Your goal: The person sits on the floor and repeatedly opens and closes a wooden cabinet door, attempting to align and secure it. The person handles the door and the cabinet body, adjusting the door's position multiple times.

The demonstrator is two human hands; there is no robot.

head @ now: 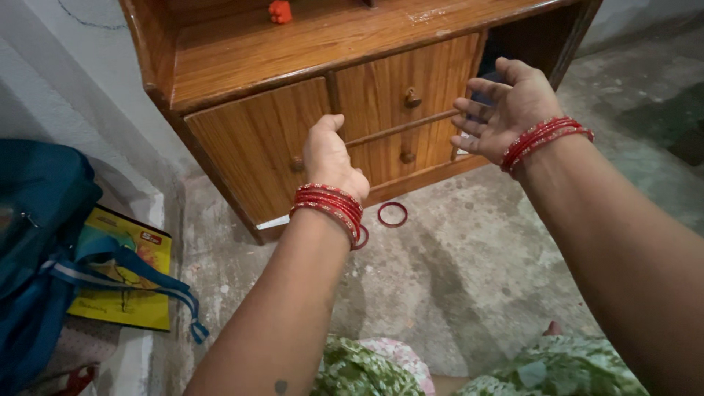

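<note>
We recorded both hands raised in front of a low wooden cabinet (293, 44) that stood on a bare concrete floor (469, 271). The left hand (331, 155) was up against the left drawer (257, 143), fingers bent toward the front panel near its small round knob (297, 164); we could not tell whether they gripped the knob or only touched the wood. The right hand (506, 108) hung in the air just off the right-hand drawers, palm turned inward, fingers spread apart and holding nothing. Both wrists carried stacks of red bangles (330, 205).

Edges noted: the cabinet's top edge ran diagonally across the upper view; its right end opened into a dark recess (535, 44) behind the right hand. The upper right drawer (407, 88) and the lower drawer (396, 150) each showed a knob, with a rail between them. A small orange object (279, 11) sat on the top shelf.

Open room: the floor between the cabinet base and our lap was mostly free. One loose red bangle (392, 214) lay flat on the concrete just before the cabinet's bottom edge, a second partly hidden behind the left wrist. To the left, a blue bag (44, 242) rested against the white wall, partly over a yellow book (128, 293), well apart from either hand
</note>
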